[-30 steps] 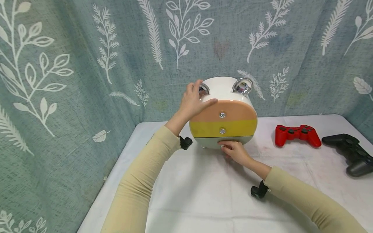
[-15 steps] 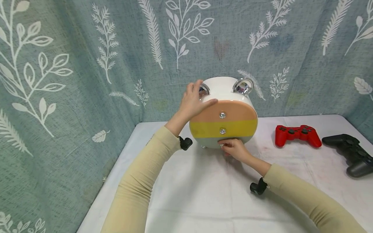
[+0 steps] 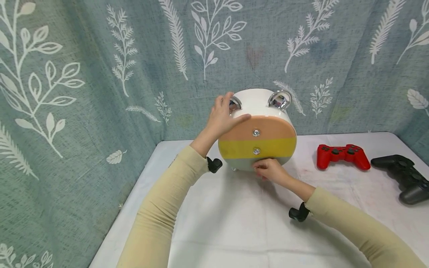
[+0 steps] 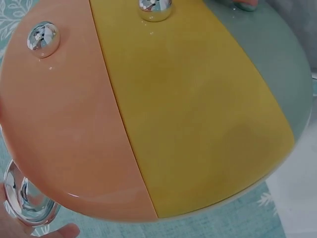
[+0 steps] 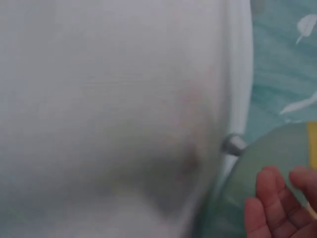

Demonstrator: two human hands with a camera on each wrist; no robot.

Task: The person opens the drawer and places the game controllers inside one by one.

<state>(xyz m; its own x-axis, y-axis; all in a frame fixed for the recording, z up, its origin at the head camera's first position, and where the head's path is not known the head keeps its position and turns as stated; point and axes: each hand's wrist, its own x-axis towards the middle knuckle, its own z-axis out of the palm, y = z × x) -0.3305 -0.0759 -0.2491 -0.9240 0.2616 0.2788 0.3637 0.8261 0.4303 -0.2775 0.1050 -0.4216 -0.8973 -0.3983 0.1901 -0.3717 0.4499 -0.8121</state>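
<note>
A small rounded drawer cabinet (image 3: 256,128) with orange, yellow and grey-green drawer fronts stands at the back of the table. It has round silver knobs and two chrome ear-shaped loops. My left hand (image 3: 221,117) holds its upper left corner, fingers around the left chrome loop (image 4: 29,193) and thumb along the top front edge. At the bottom drawer (image 3: 239,163), my right hand (image 3: 273,172) has its thumb and fingers at the knob, which they mostly hide. That drawer sits flush with the cabinet. Curled fingers (image 5: 270,198) show against the grey-green front in the right wrist view.
A red game controller (image 3: 342,156) lies right of the cabinet, with a black game controller (image 3: 402,176) farther right. A white cloth covers the table (image 3: 228,230). Behind and to the left hangs a leaf-patterned curtain (image 3: 140,56).
The bottom drawer was slightly out a second ago, with a dark gap above it, and has gone in flush. My right hand has shifted slightly right; the left has stayed put.
</note>
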